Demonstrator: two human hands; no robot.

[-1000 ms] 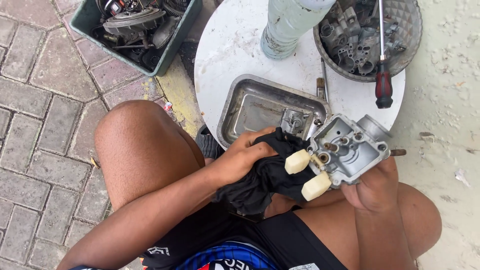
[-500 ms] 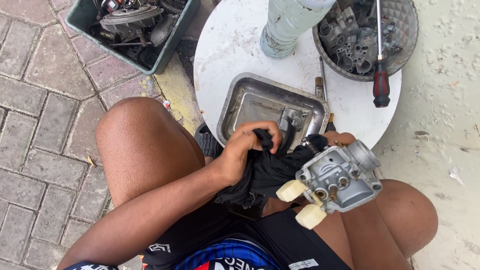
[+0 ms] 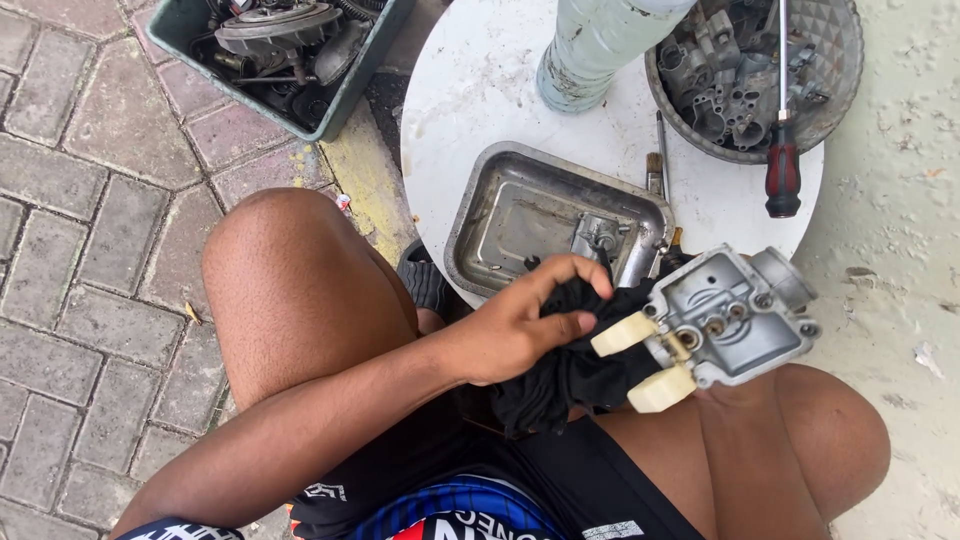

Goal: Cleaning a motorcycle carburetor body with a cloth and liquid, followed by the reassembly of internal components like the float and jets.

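Person sits w/ a grey carburetor body [image 3: 735,315] held over the right thigh, just below the round white table [image 3: 470,90] edge. Right hand [image 3: 740,392] is under it, mostly hidden, so can't tell how its fingers wrap, but it plainly carries the part. 2 cream floats [image 3: 640,362] stick out on the side away from the table. Left hand [image 3: 520,325] is half-curled, thumb and fingers pinching a black rag [image 3: 570,375] bunched against the floats. Metal tray [image 3: 540,215] sits on the table's near edge; red-handled screwdriver [image 3: 782,170] further back. To wipe well, I'd say: go light around the floats, they look delicate, keep the body steady, and work a rag corner into recesses.
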